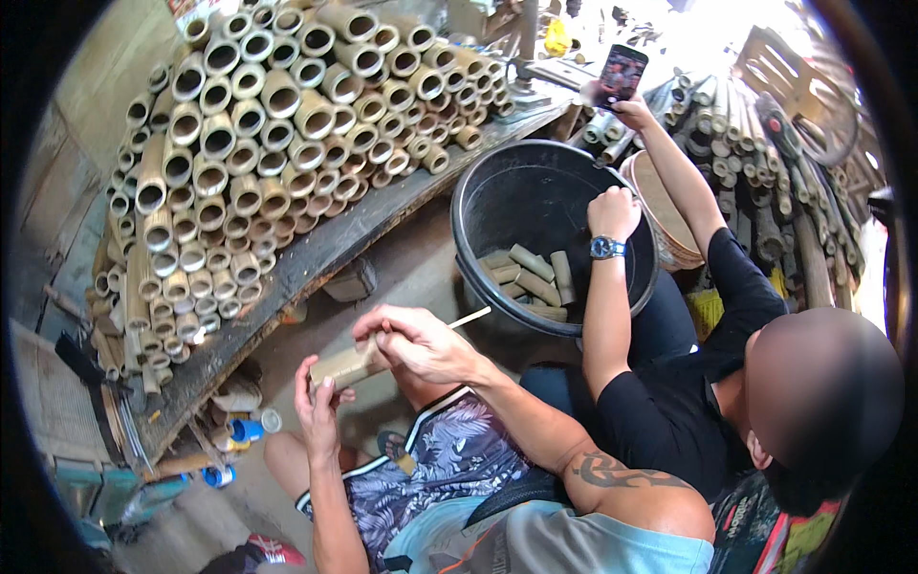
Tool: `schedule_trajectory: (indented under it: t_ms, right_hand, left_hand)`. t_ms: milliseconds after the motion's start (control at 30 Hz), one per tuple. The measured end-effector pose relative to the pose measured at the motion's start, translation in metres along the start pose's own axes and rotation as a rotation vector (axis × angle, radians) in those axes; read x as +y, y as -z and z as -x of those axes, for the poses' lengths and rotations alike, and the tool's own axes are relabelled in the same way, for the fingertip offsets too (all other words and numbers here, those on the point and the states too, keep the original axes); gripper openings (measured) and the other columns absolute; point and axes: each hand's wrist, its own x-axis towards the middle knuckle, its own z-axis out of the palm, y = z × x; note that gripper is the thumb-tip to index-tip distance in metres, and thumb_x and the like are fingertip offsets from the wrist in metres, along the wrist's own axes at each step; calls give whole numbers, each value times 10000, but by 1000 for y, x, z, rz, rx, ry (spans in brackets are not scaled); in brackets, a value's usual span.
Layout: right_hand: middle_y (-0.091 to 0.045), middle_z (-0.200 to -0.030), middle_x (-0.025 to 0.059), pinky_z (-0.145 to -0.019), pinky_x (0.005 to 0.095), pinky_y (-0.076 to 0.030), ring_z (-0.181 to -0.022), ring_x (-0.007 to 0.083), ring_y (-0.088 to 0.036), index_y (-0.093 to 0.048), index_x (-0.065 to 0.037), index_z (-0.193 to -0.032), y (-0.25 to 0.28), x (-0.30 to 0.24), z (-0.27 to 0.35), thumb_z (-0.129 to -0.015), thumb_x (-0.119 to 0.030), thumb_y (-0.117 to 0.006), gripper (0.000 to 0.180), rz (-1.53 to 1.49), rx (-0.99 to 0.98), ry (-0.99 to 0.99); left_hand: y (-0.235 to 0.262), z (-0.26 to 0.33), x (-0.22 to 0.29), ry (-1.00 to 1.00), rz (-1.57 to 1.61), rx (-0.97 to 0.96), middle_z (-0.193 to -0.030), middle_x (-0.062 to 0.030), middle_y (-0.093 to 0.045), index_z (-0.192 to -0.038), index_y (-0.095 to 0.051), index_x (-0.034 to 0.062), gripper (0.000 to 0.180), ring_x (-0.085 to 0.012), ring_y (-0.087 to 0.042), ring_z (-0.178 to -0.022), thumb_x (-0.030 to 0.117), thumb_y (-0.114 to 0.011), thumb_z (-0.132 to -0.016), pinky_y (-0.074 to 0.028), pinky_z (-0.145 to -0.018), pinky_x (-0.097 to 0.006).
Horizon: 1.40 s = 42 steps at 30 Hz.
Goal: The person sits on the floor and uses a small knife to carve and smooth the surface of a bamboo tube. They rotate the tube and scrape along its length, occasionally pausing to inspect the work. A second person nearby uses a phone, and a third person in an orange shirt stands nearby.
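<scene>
Above my lap, my left hand (320, 397) grips the near-left end of a short bamboo tube (346, 365), thumb and fingers around it. My right hand (426, 346) is closed at the tube's other end. A thin pale stick (471, 317) sticks out from the right hand toward the tub; its other end is hidden by my fingers, so what tool it is cannot be made out. Right of my hands, a big black tub (507, 182) holds several short bamboo tubes (535, 277) at its bottom.
A large stack of cut bamboo tubes (277, 134) lies on a wooden bench (354, 225). At my right, a person in black (660, 402) holds up a phone (622, 72), one hand (612, 215) at the tub. Long bamboo poles (727, 120) lean beyond; blue cans (246, 430) stand lower left.
</scene>
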Motion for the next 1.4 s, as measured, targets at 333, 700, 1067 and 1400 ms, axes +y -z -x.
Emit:
schedule_trajectory:
  t_ms: [333,700,1067,1400]
  right_hand:
    - [-687,-820,146,-605,386,-473,-646,218,-591,-723,-4,-1172,-71,-16,36,-985,-298,-720,348,-212,-463,54]
    - [-724,-861,262,-781,532,-556,-823,423,-716,-744,6,-924,-142,102,91,-902,-244,-644,270,266,-792,-205]
    - [-731,-925,261,-817,567,-551,-897,471,-698,-733,-5,-978,-144,112,90,-942,-269,-603,296,458,-902,-323]
    - [-731,-938,263,-832,565,-557,-911,468,-702,-726,-4,-1008,-140,107,88,-937,-261,-594,297,471,-852,-267]
  left_hand:
    - [2,1,-9,-86,89,-27,-1095,-120,-659,-1449,-465,60,479,-179,-691,-751,160,-641,-1015,-604,-676,-309]
    - [-5,10,1,-58,51,24,-1158,-123,-626,-1435,-477,46,482,-174,-691,-764,191,-655,-1011,-608,-688,-306]
    - [-2,6,-1,-85,13,12,-1147,-104,-633,-1427,-491,65,471,-175,-696,-766,179,-651,-999,-610,-698,-313]
    - [-3,8,2,-76,26,3,-1210,-115,-588,-1419,-499,43,461,-174,-686,-797,172,-660,-1007,-614,-707,-310]
